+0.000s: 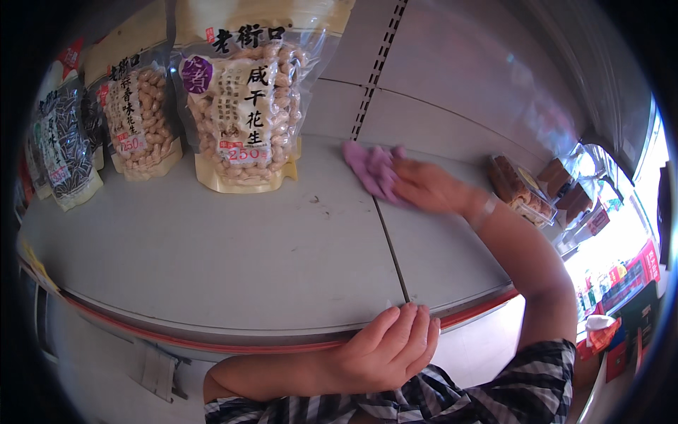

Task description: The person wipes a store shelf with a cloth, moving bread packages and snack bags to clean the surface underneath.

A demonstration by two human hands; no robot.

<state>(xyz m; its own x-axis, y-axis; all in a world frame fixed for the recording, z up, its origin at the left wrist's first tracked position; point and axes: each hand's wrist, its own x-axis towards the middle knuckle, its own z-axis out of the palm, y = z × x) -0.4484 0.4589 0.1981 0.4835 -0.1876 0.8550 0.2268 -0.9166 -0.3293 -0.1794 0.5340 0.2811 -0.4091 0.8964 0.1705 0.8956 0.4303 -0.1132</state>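
Pressed under my right hand (431, 185) is a crumpled purple cloth (373, 169), lying on the grey metal shelf (254, 254) close to its back panel. The hand is slightly blurred, and its arm stretches in from the right. My left hand (392, 344) rests on the shelf's red-edged front lip, fingertips over the rim beside a dark seam (391, 249) between two shelf boards. Several dark specks (320, 206) of dirt lie on the board left of the cloth. Nearest to the cloth on the left stands a clear bag of peanuts in the shell (288, 106).
Further left stand another bag of peanuts (153, 106) and bags of sunflower seeds (77, 143), all bearing printed writing. At the right end sits a clear plastic box of baked goods (522, 191). A perforated upright (378, 69) runs up the back panel (450, 63).
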